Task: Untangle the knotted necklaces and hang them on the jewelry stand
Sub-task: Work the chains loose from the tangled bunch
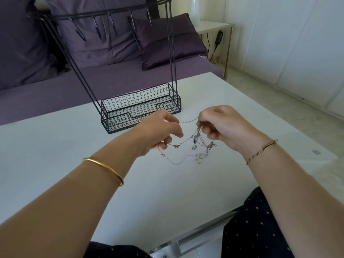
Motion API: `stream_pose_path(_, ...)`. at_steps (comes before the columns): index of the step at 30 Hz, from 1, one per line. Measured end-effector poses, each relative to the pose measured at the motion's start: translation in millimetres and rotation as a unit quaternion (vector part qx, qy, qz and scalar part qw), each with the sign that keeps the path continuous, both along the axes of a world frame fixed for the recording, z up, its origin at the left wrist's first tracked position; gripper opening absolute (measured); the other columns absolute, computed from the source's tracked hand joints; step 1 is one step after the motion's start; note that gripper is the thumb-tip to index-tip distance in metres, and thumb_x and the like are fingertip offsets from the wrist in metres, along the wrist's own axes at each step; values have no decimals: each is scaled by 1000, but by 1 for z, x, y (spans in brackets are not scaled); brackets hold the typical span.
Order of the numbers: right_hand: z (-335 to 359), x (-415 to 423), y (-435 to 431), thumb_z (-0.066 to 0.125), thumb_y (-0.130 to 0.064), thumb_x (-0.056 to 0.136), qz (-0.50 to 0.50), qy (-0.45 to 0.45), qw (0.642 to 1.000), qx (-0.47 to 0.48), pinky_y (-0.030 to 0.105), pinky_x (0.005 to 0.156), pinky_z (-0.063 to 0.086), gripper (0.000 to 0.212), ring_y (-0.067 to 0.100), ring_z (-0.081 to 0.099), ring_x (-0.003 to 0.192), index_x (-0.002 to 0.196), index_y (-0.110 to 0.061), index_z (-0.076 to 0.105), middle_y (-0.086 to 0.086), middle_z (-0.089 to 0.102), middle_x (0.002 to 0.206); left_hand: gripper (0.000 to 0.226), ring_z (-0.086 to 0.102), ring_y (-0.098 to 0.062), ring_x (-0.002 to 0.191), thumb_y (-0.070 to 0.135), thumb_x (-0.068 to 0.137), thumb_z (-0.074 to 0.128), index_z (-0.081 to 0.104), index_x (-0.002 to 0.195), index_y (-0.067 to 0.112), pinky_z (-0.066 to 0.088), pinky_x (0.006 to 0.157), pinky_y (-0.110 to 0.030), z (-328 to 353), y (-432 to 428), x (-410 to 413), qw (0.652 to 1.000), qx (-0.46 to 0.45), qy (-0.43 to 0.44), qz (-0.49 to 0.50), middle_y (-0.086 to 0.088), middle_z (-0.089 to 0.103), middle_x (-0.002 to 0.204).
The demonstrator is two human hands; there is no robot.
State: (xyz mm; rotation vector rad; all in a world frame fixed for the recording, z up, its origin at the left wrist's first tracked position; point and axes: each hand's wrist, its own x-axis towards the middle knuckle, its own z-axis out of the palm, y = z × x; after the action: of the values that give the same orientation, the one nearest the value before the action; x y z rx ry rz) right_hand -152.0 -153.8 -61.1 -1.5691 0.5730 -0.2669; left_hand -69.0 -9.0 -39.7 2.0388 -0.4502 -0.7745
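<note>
Over the white table (pixel 74 146), both hands pinch the tangled necklaces (pixel 195 144). The left hand (pixel 158 131) nips a chain end between thumb and fingertips; the right hand (pixel 221 125) curls its fingers round the knotted bunch. Loose loops droop between them onto the table. The black wire stand (pixel 141 107) sits just beyond, its hooks bare.

both hands (pixel 188 131) pinching tangled necklaces (pixel 195 144) — black wire stand (pixel 141 107) behind

White table (pixel 78 138), black wire jewelry stand (pixel 115 125) upright near the far edge, tangled necklaces (pixel 197 135) with lowest loop seemingly touching mid-table, small grey mark (pixel 315 151) by the right edge
</note>
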Motion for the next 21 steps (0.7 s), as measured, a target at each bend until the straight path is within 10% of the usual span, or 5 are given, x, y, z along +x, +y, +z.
stream_pose_path(7,2,1,5,53,-4,84,-16,-21,999,43,19,40,36,19,10,47,42,66,-6,55,5,55,59,47,45,-14,58,8,79,76,49,118,18,40,47,-23,-4,1,0,997,30,-13,-64,-15,64,97)
stream_pose_path(21,-1,2,3,49,-6,86,-45,0,998,42,17,38,20,25,10,32,37,62,-11,48,-1,51,50,21,43,-11,51,3,90,53,70,95,13,33,49,-23,-3,4,2,997,30,8,-67,-2,60,66)
